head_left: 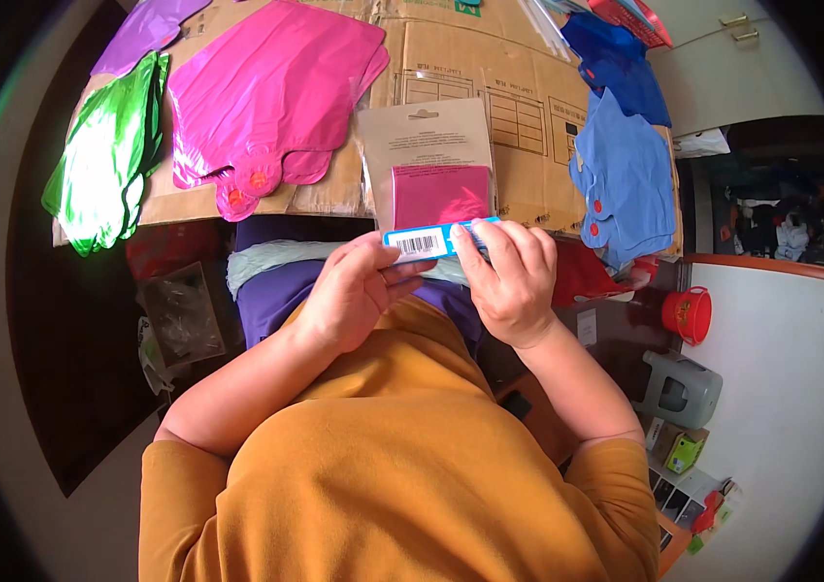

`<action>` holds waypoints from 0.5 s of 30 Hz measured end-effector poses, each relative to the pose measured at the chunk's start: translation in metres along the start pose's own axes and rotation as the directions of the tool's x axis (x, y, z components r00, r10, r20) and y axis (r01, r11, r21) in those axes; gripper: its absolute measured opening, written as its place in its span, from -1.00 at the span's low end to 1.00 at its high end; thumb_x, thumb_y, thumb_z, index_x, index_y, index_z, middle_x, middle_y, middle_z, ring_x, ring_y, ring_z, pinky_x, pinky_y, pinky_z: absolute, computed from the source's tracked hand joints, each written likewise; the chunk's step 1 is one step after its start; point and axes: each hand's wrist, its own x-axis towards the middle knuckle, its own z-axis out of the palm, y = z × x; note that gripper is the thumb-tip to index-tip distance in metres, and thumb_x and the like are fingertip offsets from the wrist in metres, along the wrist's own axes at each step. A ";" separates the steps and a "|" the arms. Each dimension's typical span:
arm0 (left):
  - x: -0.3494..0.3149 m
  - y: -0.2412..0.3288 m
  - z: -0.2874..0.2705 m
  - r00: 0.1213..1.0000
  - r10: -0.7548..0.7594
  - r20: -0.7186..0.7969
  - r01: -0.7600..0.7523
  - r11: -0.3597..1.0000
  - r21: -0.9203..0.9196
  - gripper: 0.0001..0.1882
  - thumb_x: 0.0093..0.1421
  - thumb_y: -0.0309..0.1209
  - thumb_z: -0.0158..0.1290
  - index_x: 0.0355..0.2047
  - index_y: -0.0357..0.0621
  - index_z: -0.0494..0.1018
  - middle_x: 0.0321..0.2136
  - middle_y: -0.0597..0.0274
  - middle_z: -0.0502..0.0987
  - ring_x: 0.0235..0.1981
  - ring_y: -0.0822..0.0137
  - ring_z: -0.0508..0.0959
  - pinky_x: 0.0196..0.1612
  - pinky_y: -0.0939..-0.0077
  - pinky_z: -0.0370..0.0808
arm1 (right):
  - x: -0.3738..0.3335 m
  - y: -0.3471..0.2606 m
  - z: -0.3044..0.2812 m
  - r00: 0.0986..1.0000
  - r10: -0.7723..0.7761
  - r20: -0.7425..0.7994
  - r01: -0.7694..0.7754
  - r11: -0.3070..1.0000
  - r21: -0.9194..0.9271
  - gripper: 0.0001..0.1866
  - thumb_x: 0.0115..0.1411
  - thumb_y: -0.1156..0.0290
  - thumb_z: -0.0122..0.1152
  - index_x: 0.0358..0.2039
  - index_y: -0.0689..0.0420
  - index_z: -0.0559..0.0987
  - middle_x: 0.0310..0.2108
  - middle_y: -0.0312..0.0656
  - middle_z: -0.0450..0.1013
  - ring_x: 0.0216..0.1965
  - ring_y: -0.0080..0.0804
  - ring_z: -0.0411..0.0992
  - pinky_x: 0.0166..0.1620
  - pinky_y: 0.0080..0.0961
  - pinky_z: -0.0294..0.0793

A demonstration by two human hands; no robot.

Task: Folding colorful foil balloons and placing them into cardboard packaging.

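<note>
Between my two hands is a blue-and-white barcode label (pixel 416 244), tilted slightly up toward its right end. My left hand (pixel 346 288) pinches its left end, with the other fingers curled beneath. On the right end, my right hand (pixel 511 281) closes with its thumb and fingers. Just beyond the label lies a clear packet with a beige hanging card (pixel 427 136) and a folded pink piece (pixel 439 192) on it. The packet rests at the near edge of a cardboard surface (pixel 519 58). Whether the label is joined to the packet, I cannot tell.
Flat foil balloons lie on the cardboard: pink (pixel 266 87), green (pixel 106 155) and purple (pixel 145 34) at left, light blue (pixel 626 175) and dark blue (pixel 616 63) at right. A red bucket (pixel 687 315) and a grey plastic container (pixel 681 388) stand lower right.
</note>
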 end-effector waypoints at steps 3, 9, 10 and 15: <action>0.005 -0.005 -0.001 0.997 0.073 -0.032 -0.066 0.983 0.172 -0.80 0.33 -0.46 -0.07 -0.15 -0.30 0.47 -0.15 0.09 0.56 -0.09 0.26 0.56 0.10 0.27 0.48 | -0.001 -0.005 -0.001 0.993 0.122 -0.002 -0.122 0.989 0.080 -0.70 0.03 0.46 0.23 -0.17 0.07 0.62 -0.17 -0.19 0.44 -0.20 -0.28 0.38 -0.13 -0.32 0.33; 0.008 -0.010 0.001 0.988 0.150 -0.026 -0.132 0.929 0.346 -0.77 0.34 -0.49 -0.06 -0.09 -0.39 0.46 -0.17 0.11 0.57 -0.15 0.38 0.57 0.03 0.43 0.53 | -0.014 -0.011 0.007 0.831 0.556 -0.021 -0.494 0.754 0.433 -0.78 0.09 0.50 0.30 -0.21 0.20 0.57 -0.22 -0.12 0.42 -0.29 -0.31 0.38 -0.23 -0.42 0.42; 0.009 -0.011 0.001 0.987 0.158 -0.019 -0.140 0.922 0.360 -0.76 0.34 -0.49 -0.07 -0.09 -0.40 0.45 -0.17 0.11 0.57 -0.16 0.38 0.57 0.03 0.44 0.53 | -0.017 -0.014 0.011 0.703 0.703 0.106 -0.610 0.521 0.597 -0.81 0.12 0.50 0.29 -0.23 0.23 0.56 -0.23 -0.13 0.43 -0.32 -0.37 0.40 -0.25 -0.47 0.44; 0.006 -0.006 0.000 0.987 0.154 -0.036 -0.128 0.914 0.385 -0.78 0.34 -0.49 -0.08 -0.11 -0.40 0.46 -0.20 0.13 0.58 -0.18 0.42 0.57 0.00 0.45 0.54 | -0.020 -0.015 0.010 0.313 0.603 0.734 -0.584 -0.487 0.649 -0.80 0.25 0.36 0.20 -0.28 0.26 0.52 -0.37 -0.18 0.51 -0.50 -0.60 0.46 -0.43 -0.67 0.48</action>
